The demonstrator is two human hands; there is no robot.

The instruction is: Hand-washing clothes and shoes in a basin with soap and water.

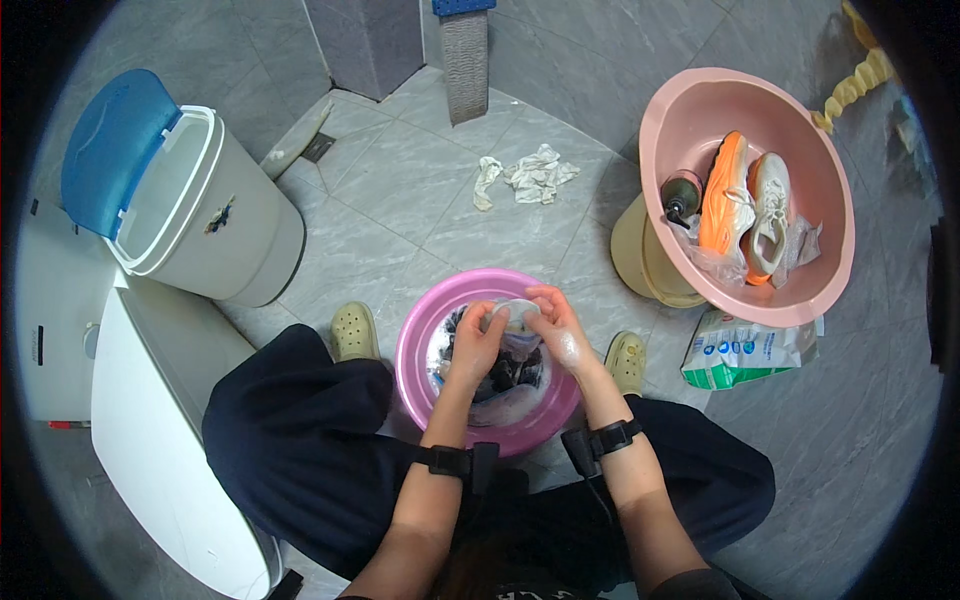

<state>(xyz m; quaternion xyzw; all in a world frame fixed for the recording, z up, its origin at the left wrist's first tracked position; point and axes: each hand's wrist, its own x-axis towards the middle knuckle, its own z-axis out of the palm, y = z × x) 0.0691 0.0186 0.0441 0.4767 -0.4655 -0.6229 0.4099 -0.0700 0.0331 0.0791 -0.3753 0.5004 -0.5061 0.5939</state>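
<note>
Over a pink plastic basin (415, 405) on the floor, my left hand (476, 341) and my right hand (561, 330) hold a small pale, wet cloth item (520, 319) between thumbs and fingers. Its exact kind is hard to tell. White suds cling near my right wrist. Below the hands, dark wet fabric (506, 379) lies in sudsy water in the basin. My forearms hide part of the basin's near side.
A pink tub (836, 217) with orange and white shoes and a pump bottle rests on a beige bucket (637, 259). A printed plastic bag (742, 352) lies below. White crumpled cloths (541, 176) are on the tiles. A lidded bin (247, 240) and white toilet (157, 465) stand left.
</note>
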